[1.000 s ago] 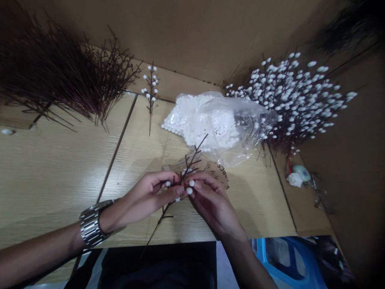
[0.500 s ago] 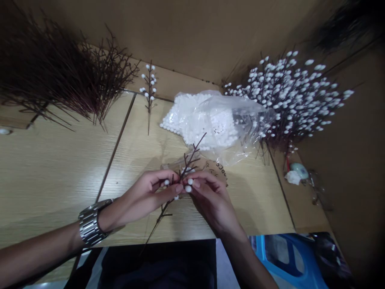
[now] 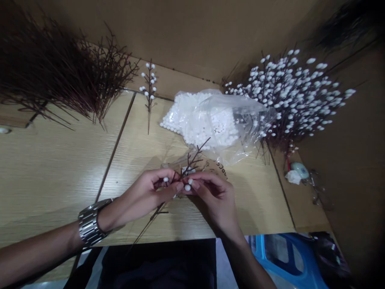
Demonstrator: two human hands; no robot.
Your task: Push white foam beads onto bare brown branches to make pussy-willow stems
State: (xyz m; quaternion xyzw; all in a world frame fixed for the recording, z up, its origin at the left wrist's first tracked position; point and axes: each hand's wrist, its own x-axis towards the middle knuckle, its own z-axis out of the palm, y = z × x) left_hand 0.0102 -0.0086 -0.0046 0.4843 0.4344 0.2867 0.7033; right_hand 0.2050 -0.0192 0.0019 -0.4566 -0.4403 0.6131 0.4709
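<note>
My left hand [image 3: 159, 186], with a metal watch on its wrist, is closed on a brown artificial twig [image 3: 192, 160] held slantwise over the table. The twig's bare tip points up to the right, its stem down to the left. My right hand [image 3: 215, 196] pinches a white berry bead [image 3: 190, 182] between thumb and forefinger at a side shoot of the twig. A second white bead [image 3: 187, 188] sits just below that one, and another bead [image 3: 166, 180] shows by my left fingers. The fingers partly hide the middle of the twig.
Beyond my hands lies a clear plastic bag [image 3: 207, 116] of white beads. A finished-looking beaded twig [image 3: 148, 90] rests behind, left of the bag. Bare twigs [image 3: 90, 80] are heaped at left, white-berried twigs [image 3: 288, 96] at right. A blue plastic stool [image 3: 288, 257] stands lower right.
The twig has tilted slightly, its lower stem swinging a little to the left. My right hand has shifted slightly, still pinching at the white bead.
</note>
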